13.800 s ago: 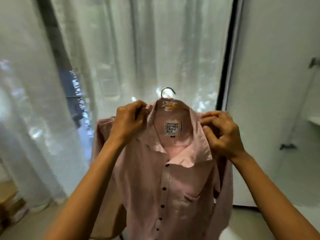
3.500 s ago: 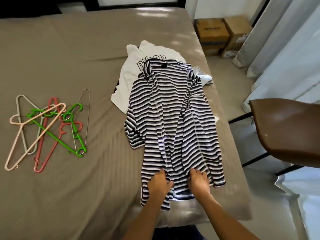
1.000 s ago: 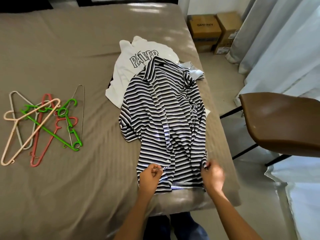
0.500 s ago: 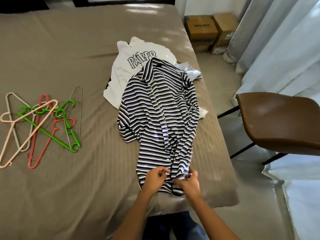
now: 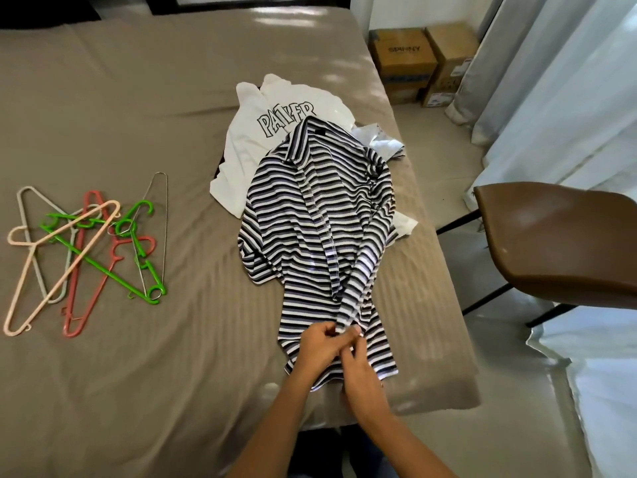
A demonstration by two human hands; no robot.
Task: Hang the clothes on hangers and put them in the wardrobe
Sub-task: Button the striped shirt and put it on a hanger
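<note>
As I watch through the head camera from my remote station, a person stands at the foot of a bed (image 5: 138,115) covered in a taupe sheet, both hands brought together low on a striped shirt (image 5: 310,219). The shirt lies lengthwise on the right side of the bed, collar away from the camera, its open front drawn in toward the middle.

The left hand (image 5: 319,346) has its fingers curled round the front edge near the hem. The right hand (image 5: 358,370) meets it there, fingertips touching the left hand's, and pinches the other front edge. The lower right corner of the shirt sits close to the foot edge of the bed.

Under the shirt's collar lies a white T-shirt (image 5: 255,139) with outlined lettering, partly covered. Just beside the collar on the right is a pale crumpled piece (image 5: 382,141) that I cannot identify.

Well apart, on the left side of the bed, a heap of hangers (image 5: 86,250) lies tangled: peach, green, red, grey and a thin wire one, overlapping.

On the floor to the right stands a brown chair (image 5: 558,236) on dark legs. Beyond it two cardboard boxes (image 5: 403,63) sit side by side near pale curtains (image 5: 551,81).
</note>
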